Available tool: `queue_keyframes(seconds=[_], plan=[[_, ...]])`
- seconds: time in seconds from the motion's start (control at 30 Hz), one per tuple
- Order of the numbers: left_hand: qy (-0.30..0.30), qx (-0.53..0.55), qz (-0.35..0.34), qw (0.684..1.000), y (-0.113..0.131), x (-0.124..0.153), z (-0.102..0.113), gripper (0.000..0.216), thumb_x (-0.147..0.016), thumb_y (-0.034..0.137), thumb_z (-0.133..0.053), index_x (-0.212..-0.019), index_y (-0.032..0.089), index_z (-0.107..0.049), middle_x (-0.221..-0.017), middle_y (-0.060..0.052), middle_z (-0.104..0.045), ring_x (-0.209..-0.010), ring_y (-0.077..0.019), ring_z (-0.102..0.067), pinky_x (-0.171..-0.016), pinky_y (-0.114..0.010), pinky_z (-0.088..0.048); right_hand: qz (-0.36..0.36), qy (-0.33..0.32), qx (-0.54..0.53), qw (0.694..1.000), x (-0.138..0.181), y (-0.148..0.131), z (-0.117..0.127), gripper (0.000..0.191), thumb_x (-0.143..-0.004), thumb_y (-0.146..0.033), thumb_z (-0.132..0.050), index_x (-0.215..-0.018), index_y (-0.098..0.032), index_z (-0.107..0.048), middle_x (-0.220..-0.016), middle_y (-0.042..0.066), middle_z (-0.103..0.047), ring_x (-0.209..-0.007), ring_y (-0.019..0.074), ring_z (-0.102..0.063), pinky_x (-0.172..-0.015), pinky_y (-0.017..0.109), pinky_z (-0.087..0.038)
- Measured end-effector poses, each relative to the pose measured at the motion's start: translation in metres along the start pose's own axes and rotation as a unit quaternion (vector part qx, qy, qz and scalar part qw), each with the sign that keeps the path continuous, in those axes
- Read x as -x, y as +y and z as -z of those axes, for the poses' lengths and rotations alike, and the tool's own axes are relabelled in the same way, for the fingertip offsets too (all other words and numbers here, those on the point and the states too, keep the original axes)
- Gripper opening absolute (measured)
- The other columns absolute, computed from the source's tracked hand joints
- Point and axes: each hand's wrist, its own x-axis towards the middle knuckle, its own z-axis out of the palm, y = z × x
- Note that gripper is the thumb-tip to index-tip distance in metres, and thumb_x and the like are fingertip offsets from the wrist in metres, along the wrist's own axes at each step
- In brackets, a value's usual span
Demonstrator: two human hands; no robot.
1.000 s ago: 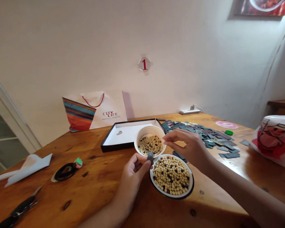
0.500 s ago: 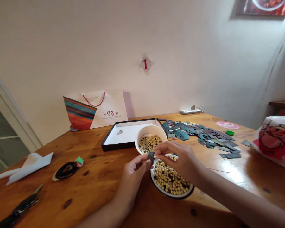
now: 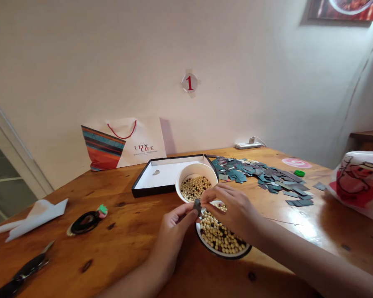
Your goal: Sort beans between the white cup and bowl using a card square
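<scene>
Between thumb and fingers, my left hand (image 3: 169, 227) pinches a small dark grey-green square piece (image 3: 197, 205). The fingertips of my right hand (image 3: 236, 211) are pressed together at that piece's right edge; whatever they grip is too small or hidden to make out. Both hands are above a dark-rimmed white bowl (image 3: 209, 248) of pale round beads mixed with some dark ones. My right hand covers part of it. Just behind stands a white tub (image 3: 178, 186) holding similar beads, close to the fingertips.
A shallow black-edged tray (image 3: 143, 191) sits behind the tub, beside a heap of flat dark pieces (image 3: 255, 174). Left lie folded white paper (image 3: 37, 219), a coiled black cord (image 3: 85, 223) and a dark-handled tool (image 3: 31, 267). A paper bag (image 3: 143, 136) leans on the wall; a plastic bag (image 3: 360, 182) stands right.
The small dark piece has turned or bent slightly between my fingers. My right fingertips stay at its edge, and the whole view has shifted a little.
</scene>
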Motion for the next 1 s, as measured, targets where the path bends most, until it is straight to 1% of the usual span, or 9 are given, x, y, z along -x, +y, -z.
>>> queue_keyframes(seconds=[0.1,0.2,0.33,0.47,0.67,0.8,0.93,1.0], plan=[[-0.005,-0.002,-0.002,1.0,-0.001,-0.0004,0.0006,0.032,-0.075,0.03,-0.055,-0.105,0.02,-0.062,-0.097,-0.005,-0.067,-0.089,-0.0177,-0.055,-0.079,-0.026,-0.038,0.007,-0.016,0.0,1.0,0.0004,-0.0004,-0.0005,0.004,-0.08,-0.014,-0.05,-0.079,-0.018,-0.051,-0.074,0.0,-0.059,-0.073,0.0115,-0.054,-0.067,0.023,-0.043],[-0.006,-0.005,-0.002,1.0,-0.001,-0.0004,0.0006,0.032,-0.075,0.03,-0.056,-0.105,0.02,-0.061,-0.097,-0.005,-0.067,-0.088,-0.0176,-0.055,-0.079,-0.026,-0.037,-0.009,0.004,0.003,1.0,0.0004,-0.0008,-0.0008,0.005,-0.08,-0.014,-0.051,-0.079,-0.018,-0.051,-0.073,0.0,-0.058,-0.072,0.0116,-0.053,-0.068,0.024,-0.042],[-0.008,-0.007,-0.009,1.0,0.0003,0.0,0.0002,0.032,-0.076,0.03,-0.055,-0.106,0.02,-0.061,-0.1,-0.005,-0.066,-0.092,-0.0185,-0.054,-0.081,-0.027,-0.037,-0.007,-0.024,-0.011,1.0,-0.0001,-0.0021,-0.0014,0.005,-0.079,-0.013,-0.052,-0.078,-0.019,-0.051,-0.074,0.0,-0.058,-0.073,0.0116,-0.054,-0.067,0.023,-0.042],[-0.003,-0.003,-0.001,1.0,0.0003,0.0001,0.0,0.034,-0.075,0.031,-0.055,-0.106,0.02,-0.061,-0.1,-0.006,-0.066,-0.091,-0.0196,-0.055,-0.081,-0.028,-0.038,-0.023,0.001,-0.001,1.0,-0.0006,-0.0029,-0.0017,0.006,-0.078,-0.013,-0.052,-0.078,-0.018,-0.051,-0.072,0.0,-0.058,-0.071,0.0117,-0.054,-0.066,0.023,-0.042],[0.003,0.003,-0.001,1.0,0.0009,0.0007,-0.0014,0.036,-0.074,0.031,-0.057,-0.107,0.018,-0.06,-0.101,-0.008,-0.065,-0.096,-0.0223,-0.055,-0.081,-0.029,-0.039,-0.011,-0.015,-0.012,1.0,0.0001,-0.0031,-0.0015,0.005,-0.079,-0.013,-0.052,-0.078,-0.018,-0.051,-0.073,-0.001,-0.058,-0.072,0.0115,-0.053,-0.067,0.023,-0.043],[0.003,-0.006,0.0,1.0,0.0014,0.0009,-0.0017,0.036,-0.074,0.031,-0.057,-0.107,0.018,-0.06,-0.1,-0.008,-0.066,-0.094,-0.0221,-0.055,-0.082,-0.03,-0.039,-0.024,0.015,-0.009,1.0,0.0012,-0.0021,-0.0026,0.005,-0.079,-0.013,-0.051,-0.078,-0.018,-0.051,-0.073,0.0,-0.057,-0.071,0.0119,-0.053,-0.067,0.024,-0.043],[-0.003,-0.002,-0.001,1.0,0.0022,0.001,-0.0012,0.037,-0.074,0.031,-0.056,-0.109,0.018,-0.059,-0.102,-0.009,-0.065,-0.101,-0.0242,-0.053,-0.083,-0.032,-0.039,-0.008,-0.015,-0.016,1.0,0.0012,-0.0024,-0.0026,0.005,-0.078,-0.013,-0.052,-0.078,-0.018,-0.051,-0.073,0.0,-0.057,-0.071,0.0115,-0.053,-0.067,0.023,-0.043],[-0.003,-0.003,-0.001,1.0,0.0031,0.001,-0.001,0.038,-0.074,0.031,-0.056,-0.109,0.018,-0.059,-0.102,-0.009,-0.065,-0.1,-0.0245,-0.053,-0.083,-0.032,-0.039,-0.012,-0.009,-0.013,1.0,0.001,-0.0029,-0.0021,0.006,-0.078,-0.012,-0.051,-0.078,-0.018,-0.051,-0.073,0.0,-0.057,-0.071,0.0113,-0.053,-0.068,0.023,-0.042]])
